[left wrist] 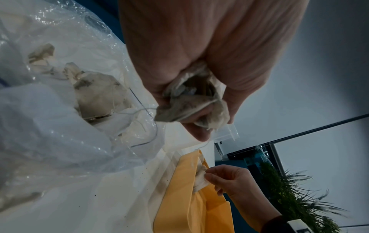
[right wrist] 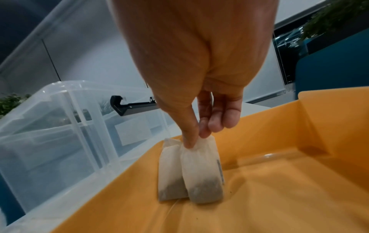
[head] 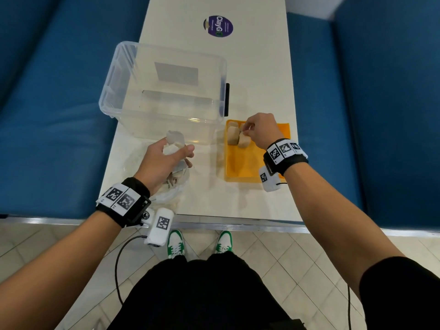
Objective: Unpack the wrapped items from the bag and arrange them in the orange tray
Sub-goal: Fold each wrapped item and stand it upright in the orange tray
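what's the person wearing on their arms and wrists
Each bare forearm carries a black wrist strap topped with white square tags printed with black pixel-pattern markers. A small white camera pod with its own marker hangs below the left hand, trailing a thin black cable. The right hand has a matching strap and pod. A black short sleeve covers the right upper arm.
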Demonstrator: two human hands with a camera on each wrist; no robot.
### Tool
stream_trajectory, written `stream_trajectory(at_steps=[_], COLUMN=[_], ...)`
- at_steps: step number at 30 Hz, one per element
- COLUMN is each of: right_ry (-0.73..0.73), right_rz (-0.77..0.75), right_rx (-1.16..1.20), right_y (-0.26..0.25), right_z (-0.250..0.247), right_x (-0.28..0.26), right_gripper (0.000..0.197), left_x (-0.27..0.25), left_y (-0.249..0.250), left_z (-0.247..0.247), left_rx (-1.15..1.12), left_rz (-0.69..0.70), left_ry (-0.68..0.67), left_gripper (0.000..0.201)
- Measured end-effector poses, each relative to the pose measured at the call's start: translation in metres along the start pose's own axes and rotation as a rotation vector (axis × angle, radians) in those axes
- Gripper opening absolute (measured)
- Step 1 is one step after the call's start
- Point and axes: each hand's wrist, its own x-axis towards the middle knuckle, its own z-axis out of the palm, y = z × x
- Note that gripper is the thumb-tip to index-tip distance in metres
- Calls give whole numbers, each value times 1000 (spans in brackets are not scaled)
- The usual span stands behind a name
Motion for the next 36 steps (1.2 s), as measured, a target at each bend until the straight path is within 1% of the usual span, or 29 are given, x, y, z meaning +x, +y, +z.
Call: stream_trajectory(at_steps=[3,8,11,14,17,20,23,24,25,26,28,32,34,36], right_ry=[44,70,82,127,252,413,583,610,604,560,406,112,13,-29], right_rz=[7,37,43,62,16,-61,-180,-232,-276,-308,-342,-372,-383,-375], right_rx=[8,9,26,58,72,126,277,343,410,472,538,439,422,447], right_y=[1,-1,-2,-3,-8,-22,-44,-54,-62,-71,-87,-102,-105,-105], right_z=[1,3,3,-2,-15,-29,-38,-40,-40,-40,-39,-33,-30,-28], right_x=[2,2,1,-2,-9,-22,-40,-47,-54,-61,-70,-76,-78,-80], right_gripper=[6,7,7,8,9,7,1,1,2,4,8,20,19,14], left_x=[1,1,2,3,2,1,1,1,-1,-1,-2,-6,-9,-11], left_y=[-2,-1,1,2,3,3,3,4,5,5,7,11,13,13], left_z=[-2,-2,-2,-3,-2,1,4,5,7,8,11,14,14,15], left_rx=[-3,8,-44,-98,-125,-87,-41,-20,-1,12,15,-16,-21,0], left_rz=[0,-28,-72,-101,-104,-91,-61,-48,-37,-28,-12,12,11,24], left_ry=[-3,-20,-46,-92,-115,-119,-128,-127,-131,-136,-147,-184,-203,-196], left_gripper=[28,25,15,17,18,20,22,22,20,19,18,14,15,21])
